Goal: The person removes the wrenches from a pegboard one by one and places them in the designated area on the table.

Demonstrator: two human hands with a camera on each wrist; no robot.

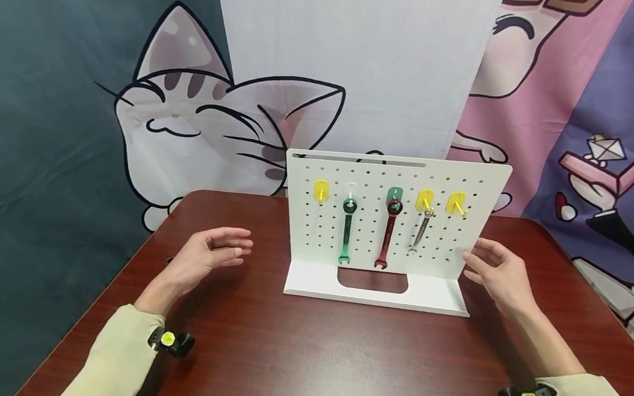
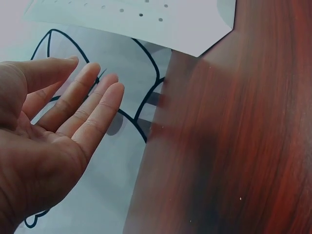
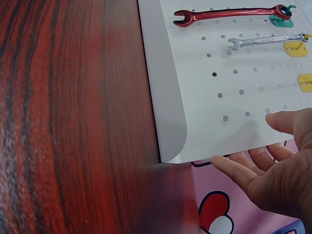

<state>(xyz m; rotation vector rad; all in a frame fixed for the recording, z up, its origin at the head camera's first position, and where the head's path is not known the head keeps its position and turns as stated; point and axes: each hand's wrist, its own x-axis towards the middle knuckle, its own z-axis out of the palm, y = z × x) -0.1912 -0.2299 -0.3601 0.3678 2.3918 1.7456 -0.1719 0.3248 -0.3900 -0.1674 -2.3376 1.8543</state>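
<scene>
The white pegboard (image 1: pixel 367 226) stands on the surface (image 1: pixel 284 360). The left grip (image 1: pixel 207 255), apart from it, is relaxed and holds nothing; the right grip (image 1: pixel 501 271) is at its right edge, but whether it pinches, one cannot tell.

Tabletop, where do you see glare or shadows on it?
Head view: pale glare on the table, dark shadow beside the right forearm; left wrist view: a soft dark band, shadow or reflection unclear; right wrist view: speckled glare at the picture's left edge.
</scene>
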